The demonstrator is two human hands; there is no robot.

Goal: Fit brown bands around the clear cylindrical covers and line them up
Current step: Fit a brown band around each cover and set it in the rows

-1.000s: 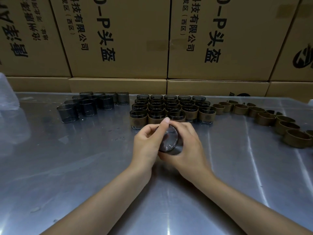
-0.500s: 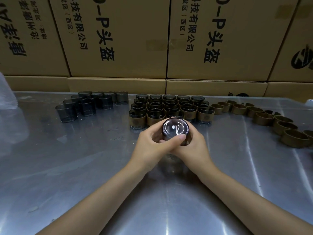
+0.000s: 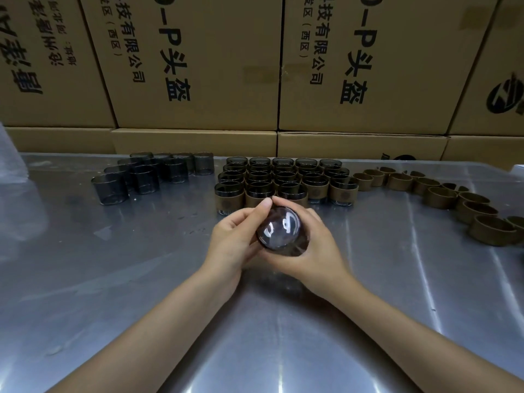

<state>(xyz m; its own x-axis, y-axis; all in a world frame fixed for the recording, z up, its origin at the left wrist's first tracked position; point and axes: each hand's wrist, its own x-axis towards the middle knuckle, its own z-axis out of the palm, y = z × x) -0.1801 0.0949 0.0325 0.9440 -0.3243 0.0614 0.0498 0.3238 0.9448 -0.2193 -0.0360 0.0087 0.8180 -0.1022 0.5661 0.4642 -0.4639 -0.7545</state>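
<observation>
I hold one clear cylindrical cover (image 3: 279, 228) above the table's middle, its glossy round end tilted toward me. My left hand (image 3: 236, 236) grips its left side, thumb on the upper rim. My right hand (image 3: 314, 248) cups its right and lower side; a brown band on it is mostly hidden by the fingers. Behind the hands stands a block of banded covers (image 3: 283, 180) in neat rows. Several bare clear covers (image 3: 144, 174) are grouped at the back left. Loose brown bands (image 3: 442, 197) trail along the back right.
The work surface is a reflective metal table (image 3: 113, 279). Stacked cardboard boxes (image 3: 198, 66) form a wall right behind it. A clear plastic bag (image 3: 8, 154) lies at the far left edge.
The held cover has been turned in my hands and lowered slightly. My left thumb shifted from across its lower front to its upper rim.
</observation>
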